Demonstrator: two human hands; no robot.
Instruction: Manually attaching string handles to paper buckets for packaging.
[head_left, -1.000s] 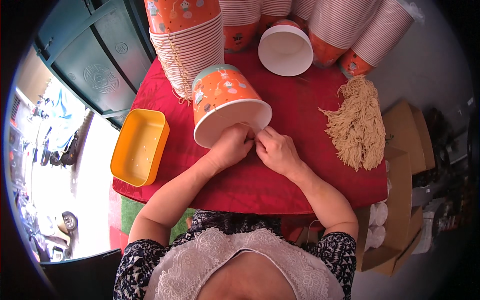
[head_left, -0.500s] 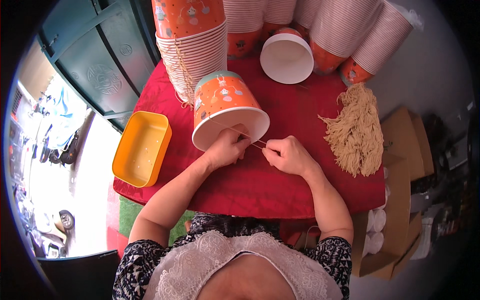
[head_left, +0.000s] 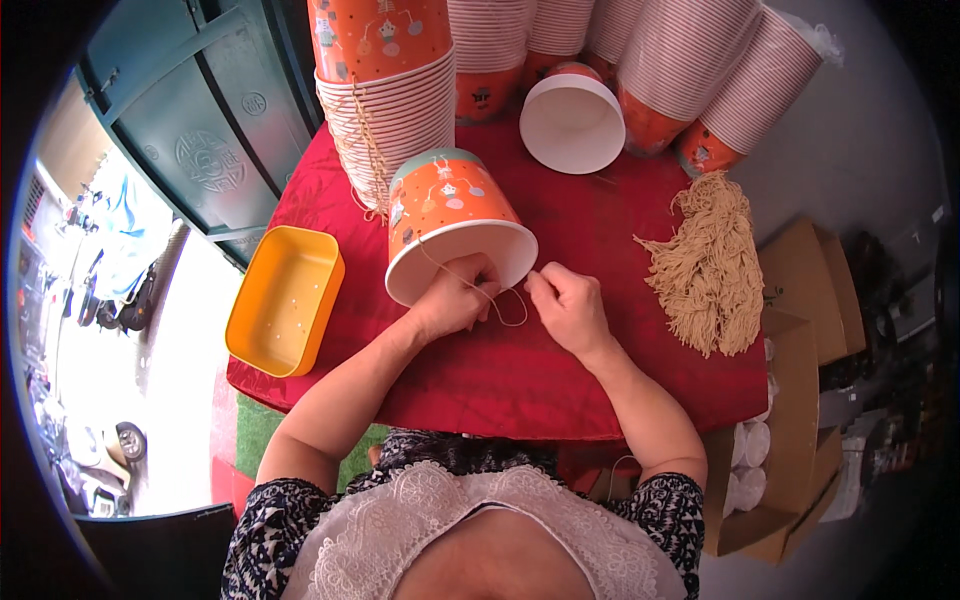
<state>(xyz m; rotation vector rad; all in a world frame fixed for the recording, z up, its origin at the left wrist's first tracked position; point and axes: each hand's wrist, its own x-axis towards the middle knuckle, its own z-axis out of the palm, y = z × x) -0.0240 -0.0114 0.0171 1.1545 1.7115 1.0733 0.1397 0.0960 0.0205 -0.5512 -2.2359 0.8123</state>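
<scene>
An orange paper bucket (head_left: 455, 205) with printed figures lies tilted on the table, its white-rimmed mouth toward me. From a spot on its side near the rim runs a thin beige string (head_left: 517, 324), which hangs in a slack loop between my hands. My left hand (head_left: 455, 298) reaches into the mouth with curled fingers, closed on the string; its fingertips are partly hidden. Just right of the rim, my right hand (head_left: 568, 308) is pinched closed by the loop, apparently on the string's end, which is too small to see clearly.
Nested orange buckets (head_left: 390, 115) with strings hanging down stand at the back left. Several wrapped bucket stacks (head_left: 690, 60) and one loose bucket (head_left: 572, 122) are behind. A yellow tray (head_left: 285, 300) sits left, a beige string bundle (head_left: 705, 270) right. Cardboard boxes (head_left: 790, 400) stand beside the red-covered table (head_left: 520, 400).
The string, drawn taut between my hands before, now hangs in a loose loop. My right hand has turned slightly and moved a little left; my left hand and the bucket stay nearly in place.
</scene>
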